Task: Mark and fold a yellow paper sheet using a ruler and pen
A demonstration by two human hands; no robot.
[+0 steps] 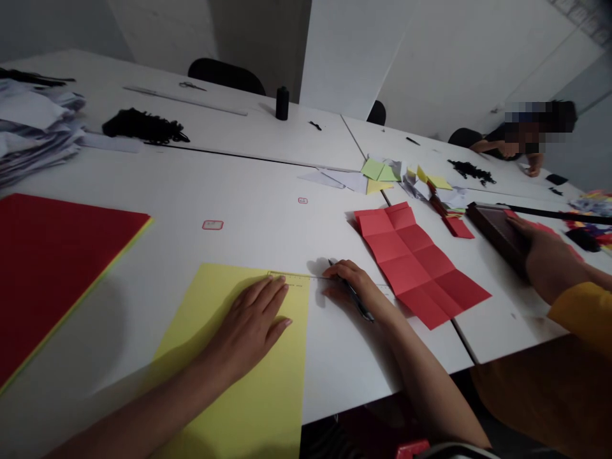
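Here the left hand lies flat on the yellow sheet.

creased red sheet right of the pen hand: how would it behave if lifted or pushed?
The red creased sheet is probably light and floppy: it looks like thin paper lying nearly flat on the white table. Its grid of folds suggests it would bend along those lines when lifted. Pushed, it would likely slide or buckle, since nothing rests on it.
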